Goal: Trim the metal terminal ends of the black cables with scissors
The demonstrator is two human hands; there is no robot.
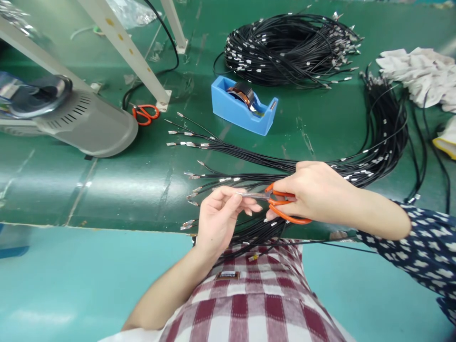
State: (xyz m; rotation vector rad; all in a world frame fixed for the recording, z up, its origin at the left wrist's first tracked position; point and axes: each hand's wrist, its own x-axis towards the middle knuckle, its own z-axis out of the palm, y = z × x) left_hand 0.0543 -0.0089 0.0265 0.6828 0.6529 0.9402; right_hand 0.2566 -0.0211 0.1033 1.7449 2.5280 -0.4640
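Note:
My right hand (313,192) is wrapped round the orange handles of a pair of scissors (281,204), whose blades point left. The blade tips reach the thumb of my left hand (221,209). That hand is closed in a pinch; what lies between its fingertips is too small and covered to make out. Below and behind both hands run bundles of thin black cables (249,151) with small metal terminals and white tags at their left ends. Some cables (256,232) hang over the table's front edge against the checked apron (242,294).
A blue tape dispenser (242,107) stands behind the cables. Farther back lies a large coil of black cables (288,47). White gloves (420,76) are at the right. Another orange-handled pair of scissors (145,114) lies beside a grey machine (92,121) and white metal posts (128,52).

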